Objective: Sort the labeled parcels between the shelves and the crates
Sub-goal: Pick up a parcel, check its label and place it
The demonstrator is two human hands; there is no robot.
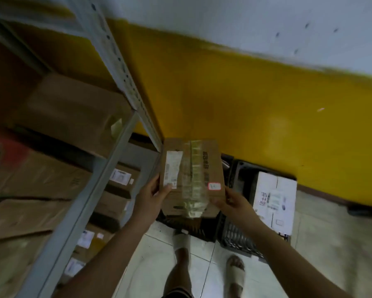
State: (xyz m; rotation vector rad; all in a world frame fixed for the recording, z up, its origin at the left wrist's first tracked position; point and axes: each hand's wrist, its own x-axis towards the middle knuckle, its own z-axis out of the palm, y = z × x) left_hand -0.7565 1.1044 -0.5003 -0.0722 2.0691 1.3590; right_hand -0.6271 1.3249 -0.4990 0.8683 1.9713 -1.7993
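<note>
- Yellow paint covers the lower wall (pixel 256 100) straight ahead, white above it, and the whole view is smeared with motion blur.
- Grey steel shelving (pixel 116 61) fills the left side, its shelves packed with brown cardboard boxes (pixel 73 112) carrying white labels.
- Dark plastic crates (pixel 234 233) sit on the tiled floor (pixel 150 254) against the wall, and the right one holds a white labelled box (pixel 275 203).
- Up in the air over the left crate is the brown cardboard parcel (pixel 210 160), wrapped down the middle with clear tape.
- Left hand (pixel 152 196) grips its near left edge, thumb on top by the white shipping label (pixel 172 168).
- Right hand (pixel 230 201) grips the near right corner, just beside the small red-bordered sticker (pixel 214 186).
- Two feet in pale slide sandals (pixel 236 274) stand on the tiles below.
</note>
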